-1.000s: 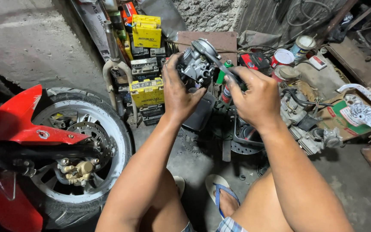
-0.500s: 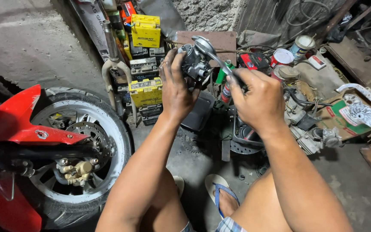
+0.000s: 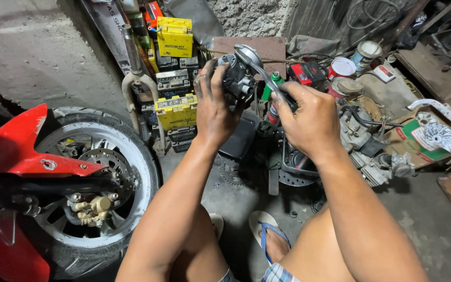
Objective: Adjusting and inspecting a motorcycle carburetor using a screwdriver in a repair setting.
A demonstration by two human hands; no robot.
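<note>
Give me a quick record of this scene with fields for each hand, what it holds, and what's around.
left hand: grips carburetor, raised
right hand: holds screwdriver, tip at the carburetor
left of hands: motorcycle wheel with red fender
behind: stacked yellow batteries, cans
right: engine part on floor

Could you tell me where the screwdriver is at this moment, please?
In the head view it sits upper centre: the right hand grips the screwdriver, its tip on the grey carburetor held by the left hand.
</note>
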